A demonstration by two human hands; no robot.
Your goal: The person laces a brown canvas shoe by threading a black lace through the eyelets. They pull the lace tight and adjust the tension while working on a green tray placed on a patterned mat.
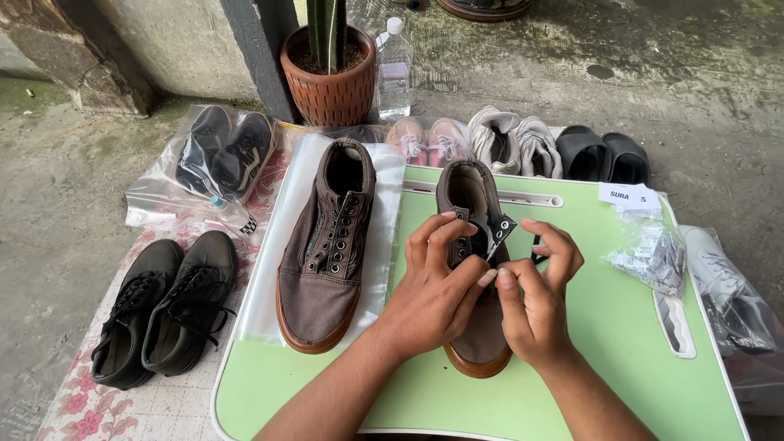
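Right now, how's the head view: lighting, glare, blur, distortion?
Head view: soft, even daylight with faint shadows; mild glare on the clear plastic bag and the plastic sheet. Left hand, right hand and the brown shoe under them are sharp, no motion blur. Wide-angle bending shows on the green tray edges.

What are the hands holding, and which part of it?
Both hands hold the brown shoe on the green table. The left hand and right hand grip its eyelet flaps, near the lace holes.
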